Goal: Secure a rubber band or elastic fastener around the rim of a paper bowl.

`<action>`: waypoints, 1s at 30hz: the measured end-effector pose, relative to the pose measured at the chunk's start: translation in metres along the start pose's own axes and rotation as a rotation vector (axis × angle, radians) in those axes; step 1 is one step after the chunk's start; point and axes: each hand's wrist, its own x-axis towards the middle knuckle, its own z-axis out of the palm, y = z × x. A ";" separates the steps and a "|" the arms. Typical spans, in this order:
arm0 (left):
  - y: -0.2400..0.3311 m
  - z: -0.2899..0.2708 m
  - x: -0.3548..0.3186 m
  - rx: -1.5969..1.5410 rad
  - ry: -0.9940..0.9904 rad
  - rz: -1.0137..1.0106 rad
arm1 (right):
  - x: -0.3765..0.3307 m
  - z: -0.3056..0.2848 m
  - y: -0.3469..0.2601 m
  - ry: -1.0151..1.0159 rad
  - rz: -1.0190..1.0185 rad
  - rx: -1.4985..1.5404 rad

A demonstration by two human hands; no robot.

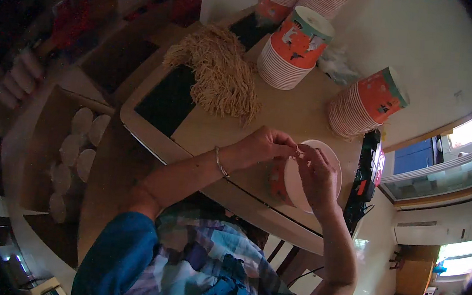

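Observation:
My left hand (pixel 267 146) and my right hand (pixel 320 177) meet fingertip to fingertip, both closed in a pinch. Between them is a thin pale cord (pixel 298 152), mostly covered by the fingers. Directly beneath lies or leans an orange-red paper bucket (pixel 278 179) with a white round end and rim; my right hand hides part of it. Farther back on the table, left of the bucket, a loose heap of beige cords (pixel 217 70) spreads over the board and a dark green patch.
Nested stacks of orange paper buckets stand at the back (pixel 295 49) and back right (pixel 367 105). A black strip-shaped object (pixel 364 175) runs along the table's right edge. At lower left, an open cardboard box (pixel 42 147) holds several white-ended rolls or cups. A wall rises behind.

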 end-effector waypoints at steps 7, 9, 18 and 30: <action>-0.007 -0.004 0.002 0.042 -0.004 0.128 | 0.003 -0.005 -0.004 -0.035 -0.087 -0.049; -0.005 -0.003 0.002 0.047 0.000 0.159 | 0.004 -0.006 -0.003 -0.037 -0.103 -0.064; 0.002 0.000 -0.002 0.063 -0.028 0.154 | 0.005 -0.006 -0.002 -0.059 -0.049 -0.019; 0.001 -0.006 -0.005 0.114 -0.069 0.142 | 0.003 -0.006 0.007 -0.126 0.106 0.121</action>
